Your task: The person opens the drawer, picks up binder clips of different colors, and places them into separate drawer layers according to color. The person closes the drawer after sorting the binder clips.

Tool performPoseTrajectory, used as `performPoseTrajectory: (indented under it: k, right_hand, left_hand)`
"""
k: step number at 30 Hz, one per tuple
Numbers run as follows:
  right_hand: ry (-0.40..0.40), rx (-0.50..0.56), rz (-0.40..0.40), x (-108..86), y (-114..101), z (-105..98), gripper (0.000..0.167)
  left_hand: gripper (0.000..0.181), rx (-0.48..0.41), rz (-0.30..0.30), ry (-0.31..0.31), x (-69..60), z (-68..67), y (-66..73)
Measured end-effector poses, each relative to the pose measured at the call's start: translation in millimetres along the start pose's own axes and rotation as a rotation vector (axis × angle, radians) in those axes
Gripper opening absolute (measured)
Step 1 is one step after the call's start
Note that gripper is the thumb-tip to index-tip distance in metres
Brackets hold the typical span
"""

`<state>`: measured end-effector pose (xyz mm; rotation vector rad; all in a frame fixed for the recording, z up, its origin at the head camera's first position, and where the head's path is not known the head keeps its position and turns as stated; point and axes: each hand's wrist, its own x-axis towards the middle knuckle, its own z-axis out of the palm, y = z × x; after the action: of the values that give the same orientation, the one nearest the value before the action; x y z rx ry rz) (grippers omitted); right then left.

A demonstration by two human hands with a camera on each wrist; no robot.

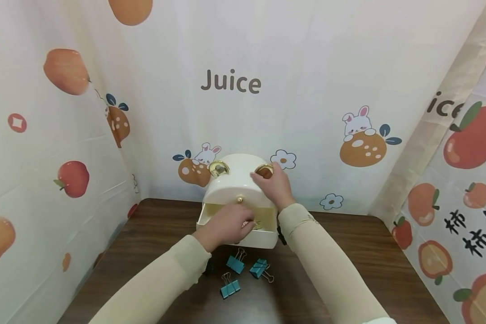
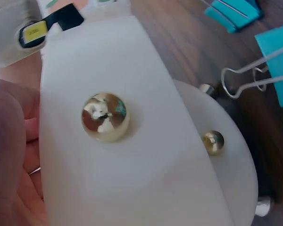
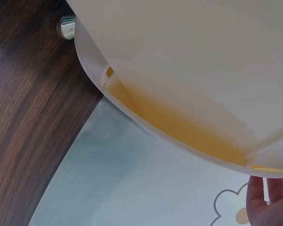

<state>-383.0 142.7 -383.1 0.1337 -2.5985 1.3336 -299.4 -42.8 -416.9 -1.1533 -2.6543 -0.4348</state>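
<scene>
A glossy white storage box [image 1: 239,173] with a rounded top stands at the back of the table. Its lower drawer [image 1: 263,239] is pulled out; a gold ball knob [image 2: 105,117] sits on the drawer front. My left hand [image 1: 227,225] reaches into the drawer, its fingers behind the drawer front. Whether they hold anything is hidden. A small gold piece [image 1: 258,224] shows inside, beside that hand. My right hand [image 1: 276,185] grips the box's upper right edge by a gold round fitting [image 1: 264,171], fingertips on the rim in the right wrist view.
Three teal binder clips [image 1: 236,263] [image 1: 260,268] [image 1: 230,289] lie on the dark wood table [image 1: 348,265] in front of the box. A second gold fitting [image 1: 219,168] is at the box's upper left. A fruit-printed curtain [image 1: 308,81] hangs close behind.
</scene>
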Motion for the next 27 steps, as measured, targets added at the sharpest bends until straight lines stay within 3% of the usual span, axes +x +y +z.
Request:
performPoseTrajectory:
  k: [5, 9, 19, 23, 27]
  right_hand:
    - [0.002, 0.008, 0.01, -0.5, 1, 2, 0.059]
    - [0.001, 0.012, 0.005, -0.1, 2, 1, 0.059]
    - [0.001, 0.016, 0.013, -0.1, 1, 1, 0.059]
    - [-0.001, 0.024, 0.019, -0.3, 0, 1, 0.059]
    - [-0.003, 0.029, 0.021, -0.2, 0, 0, 0.061]
  left_hand:
    - [0.015, -0.095, -0.078, 0.02, -11.3, -3.0, -5.1]
    - [0.01, -0.137, -0.11, 0.072, -19.8, -9.8, -3.1]
    - [0.004, -0.265, -0.117, 0.353, -43.5, -18.8, 17.6]
    - [0.006, -0.326, -0.158, 0.485, -55.4, -15.0, 27.1]
    - [0.01, -0.429, -0.207, 0.575, -66.6, -1.4, 34.2]
